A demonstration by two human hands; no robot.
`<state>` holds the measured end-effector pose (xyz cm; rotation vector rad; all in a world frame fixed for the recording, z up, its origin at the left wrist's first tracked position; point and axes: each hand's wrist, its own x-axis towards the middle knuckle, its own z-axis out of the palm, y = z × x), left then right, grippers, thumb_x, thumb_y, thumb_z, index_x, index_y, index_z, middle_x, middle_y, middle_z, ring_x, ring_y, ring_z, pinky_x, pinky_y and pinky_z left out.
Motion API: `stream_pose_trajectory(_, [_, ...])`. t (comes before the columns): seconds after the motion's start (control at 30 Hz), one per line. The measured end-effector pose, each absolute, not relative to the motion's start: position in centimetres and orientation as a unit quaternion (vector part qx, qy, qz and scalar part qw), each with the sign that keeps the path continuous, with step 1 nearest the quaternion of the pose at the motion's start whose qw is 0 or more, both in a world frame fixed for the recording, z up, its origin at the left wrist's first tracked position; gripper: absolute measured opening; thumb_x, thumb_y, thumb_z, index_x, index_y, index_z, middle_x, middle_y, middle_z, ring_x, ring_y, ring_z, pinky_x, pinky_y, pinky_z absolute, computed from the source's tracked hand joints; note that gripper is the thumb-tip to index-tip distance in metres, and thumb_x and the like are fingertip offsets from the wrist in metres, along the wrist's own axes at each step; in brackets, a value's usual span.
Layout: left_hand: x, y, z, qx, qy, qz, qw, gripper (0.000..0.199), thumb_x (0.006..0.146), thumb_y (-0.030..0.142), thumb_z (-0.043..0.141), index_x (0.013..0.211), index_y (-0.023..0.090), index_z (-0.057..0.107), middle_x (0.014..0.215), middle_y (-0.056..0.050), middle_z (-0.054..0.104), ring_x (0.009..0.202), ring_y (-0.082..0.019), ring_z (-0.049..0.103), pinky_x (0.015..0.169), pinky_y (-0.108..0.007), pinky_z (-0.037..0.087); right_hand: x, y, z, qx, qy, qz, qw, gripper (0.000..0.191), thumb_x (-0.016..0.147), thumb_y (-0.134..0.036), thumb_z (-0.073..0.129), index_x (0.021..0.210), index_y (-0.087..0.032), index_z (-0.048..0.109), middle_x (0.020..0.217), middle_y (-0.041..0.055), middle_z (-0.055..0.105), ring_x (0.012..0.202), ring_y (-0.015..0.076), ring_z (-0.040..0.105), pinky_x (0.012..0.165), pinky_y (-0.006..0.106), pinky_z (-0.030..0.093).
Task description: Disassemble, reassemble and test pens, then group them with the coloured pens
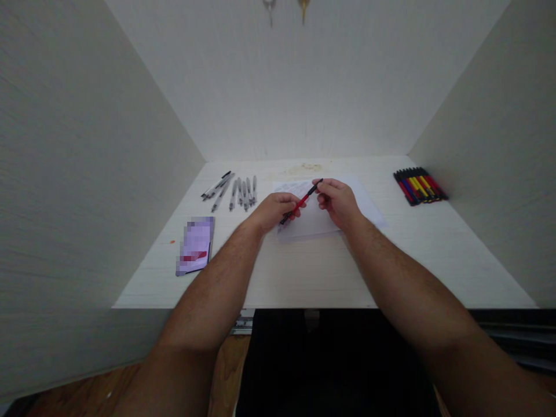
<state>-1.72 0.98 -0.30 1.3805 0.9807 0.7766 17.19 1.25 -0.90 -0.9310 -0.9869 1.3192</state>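
Above the paper, my left hand (pixel 279 209) is closed around the red barrel of a red and black pen (pixel 303 200), which slants up to the right. The fingers of my right hand (pixel 336 200) pinch the pen's black upper end. White paper sheets (pixel 321 223) lie beneath both hands, with faint writing near the top left. To the left of my left hand rest several clear pens with grey grips (pixel 244 193). Part of the paper is hidden behind my hands.
A phone (pixel 196 246) with a lit, blurred screen lies at the left of the white desk (pixel 313 278). Several red, blue and yellow pens with black ends (pixel 419 186) sit in a row at the right. Walls enclose the desk on the left, back and right.
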Motion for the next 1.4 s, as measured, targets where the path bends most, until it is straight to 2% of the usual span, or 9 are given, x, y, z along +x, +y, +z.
stream_pose_trajectory(0.07, [-1.76,1.02,-0.36,0.591,0.417,0.329,0.607,0.018,0.074,0.017,0.058,0.087,0.013,0.071,0.065,-0.002,0.063,0.052,-0.009,0.052,0.049,-0.022,0.037,17.25,1.13,-0.64,-0.386,-0.414,0.578,0.588,0.023,0.066,-0.028,0.072,0.087,-0.018,0.069,0.058,-0.0044,0.053,0.047,0.0069,0.043,0.042,0.021,0.033])
stream_pose_trajectory(0.17, [-1.82,1.1,-0.46,0.595,0.413,0.323,0.609,0.019,0.075,0.017,0.058,0.087,0.013,0.071,0.064,-0.003,0.063,0.053,-0.009,0.052,0.05,-0.022,0.037,17.33,1.02,-0.42,-0.38,-0.412,0.585,0.586,0.025,0.065,-0.023,0.071,0.089,-0.018,0.071,0.053,-0.0059,0.05,0.046,0.007,0.042,0.043,0.021,0.032])
stream_pose_trajectory(0.47, [-1.69,0.86,-0.17,0.598,0.422,0.328,0.597,0.014,0.075,0.016,0.059,0.084,0.012,0.069,0.064,-0.002,0.063,0.054,-0.009,0.053,0.053,-0.022,0.038,17.25,1.06,-0.63,-0.391,-0.423,0.566,0.59,0.016,0.066,-0.027,0.075,0.073,-0.018,0.065,0.05,-0.006,0.049,0.044,0.006,0.04,0.042,0.021,0.03])
stream_pose_trajectory(0.6, [-1.68,0.79,-0.02,0.607,0.427,0.326,0.586,0.011,0.073,0.017,0.061,0.081,0.013,0.067,0.064,-0.002,0.064,0.053,-0.009,0.052,0.053,-0.022,0.037,17.22,1.28,-0.94,-0.404,-0.425,0.547,0.598,0.032,0.064,-0.034,0.08,0.06,-0.02,0.052,0.046,-0.0061,0.049,0.042,0.0061,0.04,0.041,0.021,0.03])
stream_pose_trajectory(0.73, [-1.69,0.84,-0.09,0.616,0.424,0.321,0.581,0.009,0.072,0.017,0.062,0.079,0.013,0.067,0.065,-0.002,0.065,0.052,-0.009,0.051,0.051,-0.022,0.036,17.17,1.44,-1.15,-0.429,-0.428,0.526,0.596,0.04,0.062,-0.04,0.083,0.059,-0.021,0.048,0.045,-0.0068,0.047,0.04,0.0059,0.039,0.04,0.021,0.029])
stream_pose_trajectory(0.9, [-1.7,0.92,-0.39,0.591,0.417,0.331,0.606,0.013,0.074,0.017,0.061,0.083,0.012,0.068,0.065,-0.003,0.065,0.052,-0.009,0.053,0.051,-0.022,0.037,17.13,1.39,-1.14,-0.419,-0.425,0.544,0.59,0.035,0.063,-0.042,0.082,0.065,-0.02,0.054,0.047,-0.0067,0.047,0.041,0.006,0.039,0.04,0.021,0.031])
stream_pose_trajectory(1.0, [-1.73,1.0,-0.51,0.586,0.412,0.329,0.616,0.015,0.076,0.018,0.06,0.085,0.012,0.07,0.065,-0.003,0.064,0.052,-0.009,0.053,0.05,-0.022,0.038,17.25,1.28,-0.98,-0.389,-0.419,0.578,0.582,0.024,0.067,-0.036,0.077,0.076,-0.018,0.064,0.051,-0.0056,0.049,0.044,0.0063,0.04,0.041,0.021,0.031])
stream_pose_trajectory(1.1, [-1.77,1.09,-0.59,0.587,0.412,0.323,0.618,0.017,0.077,0.018,0.059,0.087,0.012,0.071,0.066,-0.003,0.064,0.053,-0.009,0.054,0.051,-0.021,0.038,17.39,1.14,-0.72,-0.373,-0.409,0.6,0.579,0.025,0.066,-0.028,0.072,0.087,-0.016,0.07,0.051,-0.0053,0.049,0.046,0.007,0.041,0.042,0.021,0.032])
stream_pose_trajectory(1.4, [-1.66,0.9,-0.46,0.597,0.411,0.327,0.607,0.015,0.076,0.018,0.059,0.086,0.012,0.07,0.066,-0.002,0.064,0.053,-0.009,0.054,0.051,-0.021,0.038,17.36,1.1,-0.62,-0.379,-0.413,0.59,0.582,0.017,0.065,-0.024,0.071,0.08,-0.015,0.07,0.049,-0.005,0.05,0.044,0.0067,0.04,0.042,0.022,0.031])
